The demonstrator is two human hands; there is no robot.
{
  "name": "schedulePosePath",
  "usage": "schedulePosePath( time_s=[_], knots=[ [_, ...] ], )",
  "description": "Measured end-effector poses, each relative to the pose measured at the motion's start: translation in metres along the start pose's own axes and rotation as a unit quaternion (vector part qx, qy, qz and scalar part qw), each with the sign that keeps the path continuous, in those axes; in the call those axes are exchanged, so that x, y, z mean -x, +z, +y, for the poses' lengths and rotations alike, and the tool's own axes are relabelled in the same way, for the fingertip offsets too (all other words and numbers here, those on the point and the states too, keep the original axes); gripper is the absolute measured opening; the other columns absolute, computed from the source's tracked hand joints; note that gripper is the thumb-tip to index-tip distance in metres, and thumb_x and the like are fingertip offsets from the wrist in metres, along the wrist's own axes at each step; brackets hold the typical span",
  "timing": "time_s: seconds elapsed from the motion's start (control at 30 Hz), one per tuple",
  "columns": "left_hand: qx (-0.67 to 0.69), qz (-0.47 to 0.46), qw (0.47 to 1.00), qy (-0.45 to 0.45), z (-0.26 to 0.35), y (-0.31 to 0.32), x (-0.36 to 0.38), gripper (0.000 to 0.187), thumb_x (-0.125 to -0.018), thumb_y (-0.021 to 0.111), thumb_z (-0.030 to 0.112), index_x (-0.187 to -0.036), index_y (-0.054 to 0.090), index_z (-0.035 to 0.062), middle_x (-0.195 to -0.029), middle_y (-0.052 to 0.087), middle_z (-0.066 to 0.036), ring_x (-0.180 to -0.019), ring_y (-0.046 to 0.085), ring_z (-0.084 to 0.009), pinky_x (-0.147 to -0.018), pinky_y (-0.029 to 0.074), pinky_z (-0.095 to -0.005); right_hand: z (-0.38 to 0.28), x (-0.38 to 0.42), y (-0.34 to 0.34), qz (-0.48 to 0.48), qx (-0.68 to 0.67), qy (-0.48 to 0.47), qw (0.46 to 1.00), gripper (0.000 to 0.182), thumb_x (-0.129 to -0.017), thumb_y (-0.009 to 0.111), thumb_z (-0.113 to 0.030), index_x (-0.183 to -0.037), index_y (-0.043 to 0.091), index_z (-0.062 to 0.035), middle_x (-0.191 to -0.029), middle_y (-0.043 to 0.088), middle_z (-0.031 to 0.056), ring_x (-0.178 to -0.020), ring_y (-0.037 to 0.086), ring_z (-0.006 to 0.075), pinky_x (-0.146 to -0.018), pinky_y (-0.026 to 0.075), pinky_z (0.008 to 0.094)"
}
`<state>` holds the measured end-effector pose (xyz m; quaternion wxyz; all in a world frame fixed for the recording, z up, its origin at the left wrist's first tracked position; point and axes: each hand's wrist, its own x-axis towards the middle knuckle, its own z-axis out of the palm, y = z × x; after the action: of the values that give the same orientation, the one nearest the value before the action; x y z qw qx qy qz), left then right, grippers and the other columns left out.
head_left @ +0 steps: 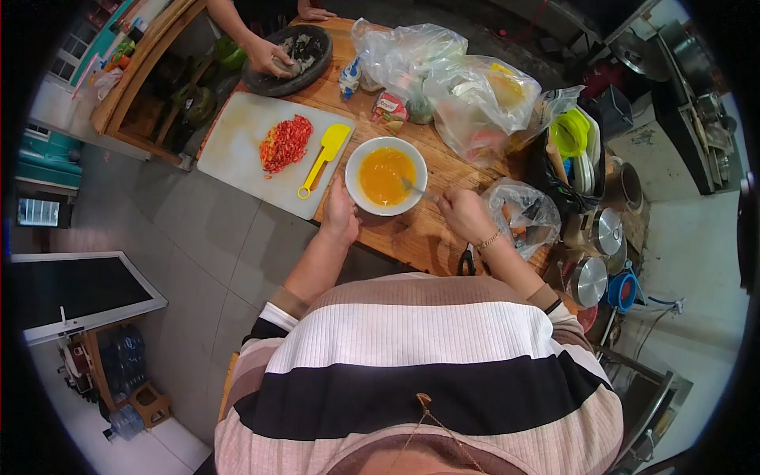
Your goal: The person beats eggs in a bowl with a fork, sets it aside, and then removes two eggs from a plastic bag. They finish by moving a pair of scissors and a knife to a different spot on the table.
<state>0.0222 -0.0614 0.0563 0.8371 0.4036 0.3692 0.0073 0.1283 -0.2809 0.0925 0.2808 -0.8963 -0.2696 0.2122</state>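
Observation:
A white bowl of orange-yellow liquid, which looks like beaten egg, sits near the table's front edge. My left hand is closed on the bowl's left side, steadying it. In my right hand is the handle of a metal fork; its head dips into the liquid, so the tines are not clear. Left of the bowl lies a white cutting board with a heap of chopped red chilies and a yellow spatula. Just right of my right hand is a clear plastic bag with brownish things inside.
Across the table another person's hand works at a dark stone mortar. Plastic bags and a small red packet lie behind the bowl. Black-handled scissors rest at the front edge. Pots stand at the right.

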Motion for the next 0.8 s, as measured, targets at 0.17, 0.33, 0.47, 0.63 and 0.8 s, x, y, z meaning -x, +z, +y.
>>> schedulePosePath(
  time_s=[0.17, 0.33, 0.47, 0.63, 0.8],
  knots=[
    [0.01, 0.005, 1.0, -0.005, 0.001, 0.001, 0.0, 0.072, -0.096, 0.019, 0.061, -0.137, 0.044, 0.0066, -0.129, 0.055, -0.012, -0.11, 0.051, -0.0244, -0.097, 0.031, -0.0483, -0.008, 0.005, -0.001, 0.005, -0.019, -0.003, 1.0, 0.027, -0.088, 0.056, -0.023, -0.084, 0.064, 0.0021, -0.08, 0.062, 0.0268, -0.08, 0.061, 0.0437, -0.073, 0.048, 0.0492],
    [-0.026, -0.005, 0.999, -0.032, -0.006, -0.016, -0.013, 0.071, -0.096, 0.02, 0.06, -0.137, 0.044, 0.0076, -0.126, 0.056, -0.012, -0.108, 0.051, -0.0227, -0.094, 0.033, -0.0461, -0.009, 0.007, 0.001, -0.066, -0.001, -0.032, 0.997, 0.028, -0.088, 0.057, -0.023, -0.081, 0.063, 0.003, -0.078, 0.061, 0.0262, -0.079, 0.061, 0.0434, -0.071, 0.048, 0.0484],
    [-0.011, -0.003, 0.999, -0.033, -0.011, -0.021, -0.015, 0.07, -0.097, 0.019, 0.059, -0.139, 0.042, 0.0079, -0.127, 0.056, -0.011, -0.105, 0.052, -0.0211, -0.093, 0.034, -0.0449, 0.009, 0.001, 0.011, 0.029, -0.048, -0.012, 0.998, 0.029, -0.088, 0.057, -0.024, -0.078, 0.062, 0.0035, -0.078, 0.061, 0.0262, -0.077, 0.061, 0.0435, -0.069, 0.048, 0.0475],
    [0.013, 0.016, 1.0, -0.021, -0.002, -0.005, 0.004, 0.06, -0.099, 0.025, 0.05, -0.14, 0.039, 0.008, -0.13, 0.052, -0.011, -0.105, 0.055, -0.0217, -0.093, 0.038, -0.0467, -0.006, 0.009, 0.005, -0.052, -0.008, -0.025, 0.998, 0.027, -0.088, 0.056, -0.023, -0.08, 0.062, 0.0023, -0.076, 0.061, 0.0262, -0.077, 0.061, 0.0431, -0.068, 0.048, 0.0474],
    [0.038, -0.017, 0.999, -0.017, -0.004, -0.01, 0.005, 0.042, -0.1, 0.035, 0.027, -0.138, 0.037, 0.0101, -0.13, 0.049, -0.016, -0.111, 0.056, -0.0299, -0.092, 0.047, -0.0527, -0.004, 0.003, 0.009, 0.052, -0.013, 0.026, 0.998, 0.028, -0.089, 0.057, -0.024, -0.081, 0.062, 0.0023, -0.077, 0.061, 0.0267, -0.077, 0.061, 0.0431, -0.068, 0.048, 0.0477]
  ],
)
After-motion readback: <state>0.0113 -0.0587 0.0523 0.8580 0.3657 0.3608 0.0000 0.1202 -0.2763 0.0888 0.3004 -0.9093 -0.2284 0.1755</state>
